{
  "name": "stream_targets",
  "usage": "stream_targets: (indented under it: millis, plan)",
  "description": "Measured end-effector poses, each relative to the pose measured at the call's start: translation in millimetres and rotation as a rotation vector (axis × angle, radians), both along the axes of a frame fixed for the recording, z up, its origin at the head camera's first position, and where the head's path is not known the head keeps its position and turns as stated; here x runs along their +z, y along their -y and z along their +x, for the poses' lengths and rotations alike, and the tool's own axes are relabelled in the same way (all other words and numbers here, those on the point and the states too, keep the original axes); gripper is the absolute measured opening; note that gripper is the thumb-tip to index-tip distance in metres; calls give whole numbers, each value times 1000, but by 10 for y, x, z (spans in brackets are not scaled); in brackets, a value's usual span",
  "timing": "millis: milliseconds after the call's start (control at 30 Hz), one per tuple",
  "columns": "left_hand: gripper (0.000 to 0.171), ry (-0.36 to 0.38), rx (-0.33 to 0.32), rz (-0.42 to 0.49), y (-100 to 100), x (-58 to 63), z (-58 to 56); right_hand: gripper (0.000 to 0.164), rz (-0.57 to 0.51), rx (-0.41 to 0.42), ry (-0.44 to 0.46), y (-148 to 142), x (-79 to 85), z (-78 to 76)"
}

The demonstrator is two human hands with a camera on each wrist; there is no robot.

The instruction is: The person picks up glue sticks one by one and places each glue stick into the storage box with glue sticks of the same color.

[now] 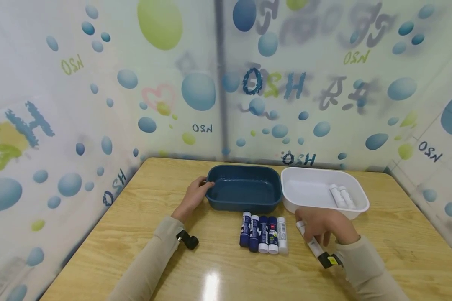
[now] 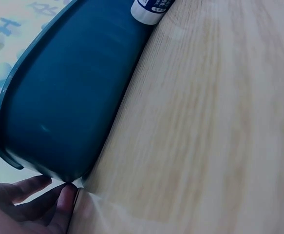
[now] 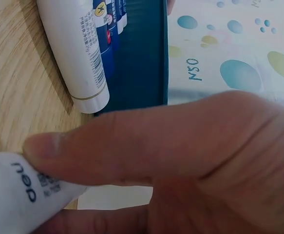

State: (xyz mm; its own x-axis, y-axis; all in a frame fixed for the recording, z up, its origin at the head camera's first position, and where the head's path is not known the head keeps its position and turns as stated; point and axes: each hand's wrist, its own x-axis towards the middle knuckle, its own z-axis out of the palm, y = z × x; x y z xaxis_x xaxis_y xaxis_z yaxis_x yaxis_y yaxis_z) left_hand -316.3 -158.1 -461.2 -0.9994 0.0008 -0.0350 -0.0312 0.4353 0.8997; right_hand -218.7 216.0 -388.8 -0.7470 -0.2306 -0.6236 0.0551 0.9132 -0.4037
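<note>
My left hand [image 1: 194, 195] holds the left end of a dark blue plastic basin [image 1: 245, 205], its thumb over the rim. In the left wrist view its fingers [image 2: 32, 187] lie against the basin's outer end. Between the thumb and fingers of my right hand [image 1: 322, 223] is a white glue stick [image 1: 315, 248], pinched just in front of the white basin [image 1: 297, 205]. Lettering shows on this stick [image 3: 15, 195] in the right wrist view. A row of glue sticks stands close by: several blue ones [image 1: 254, 234] and a white one [image 1: 282, 235] at the right end.
Two white glue sticks [image 1: 342, 196] lie inside the white basin, toward its right side. Both basins sit side by side near the back of the wooden table [image 1: 226, 271]. Behind them hangs a patterned curtain [image 1: 165, 142]. Small cameras are strapped to both wrists.
</note>
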Motion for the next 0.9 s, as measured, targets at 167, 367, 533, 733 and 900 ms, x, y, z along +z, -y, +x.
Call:
stream_targets:
  millis: [167, 367, 533, 733, 900]
  plan:
    - [57, 8, 4, -4, 1, -27, 30, 44, 10, 39, -9, 10, -10, 16]
    - [56, 19, 9, 14, -10, -30, 35, 44, 19, 84, -46, 25, -11, 34]
    - [56, 13, 6, 14, -16, -9, 39, 42, 7, 131, -76, 41, -2, 30]
    - [56, 15, 6, 15, -9, 1, 32, 42, -7, 165, -102, 64, 29, 32]
    - [56, 20, 6, 22, -10, 0, 28, 42, -17, 148, -78, 68, 25, 36]
